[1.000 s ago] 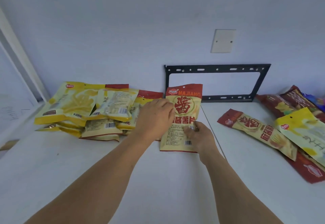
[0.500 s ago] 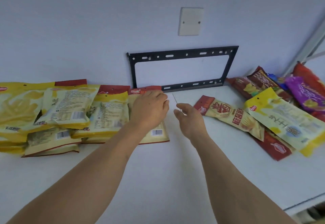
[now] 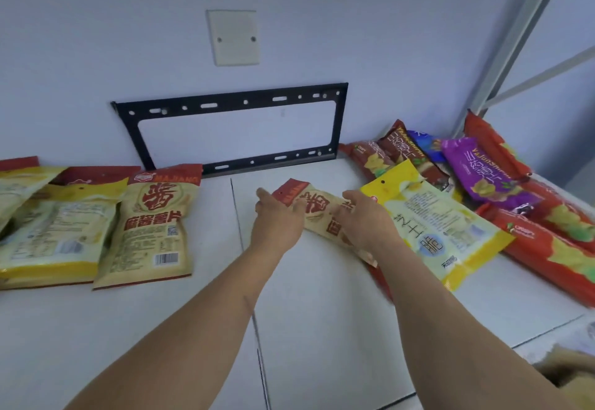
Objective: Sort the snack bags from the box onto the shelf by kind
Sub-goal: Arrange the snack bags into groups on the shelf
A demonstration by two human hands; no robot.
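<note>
A beige bag with a red top and a big red character (image 3: 317, 206) lies slanted on the white shelf (image 3: 322, 313), right of the middle. My left hand (image 3: 277, 216) touches its left end with straight fingers. My right hand (image 3: 363, 219) lies palm down over its right half. A bag of the same kind (image 3: 151, 226) lies flat on the left, beside a pile of yellow bags (image 3: 61, 232). On the right lie a yellow bag (image 3: 444, 226), a purple bag (image 3: 476, 168), a dark brown bag (image 3: 399, 148) and red bags (image 3: 553, 248).
A black metal bracket (image 3: 231, 103) and a white wall plate (image 3: 233, 37) are fixed to the back wall. A grey shelf post (image 3: 521, 23) rises at the right. A blurred cardboard box (image 3: 566, 367) shows below the shelf's right front edge.
Both hands left the beige bag now lying on the left and moved right to the second beige bag. My view swung to the right.
</note>
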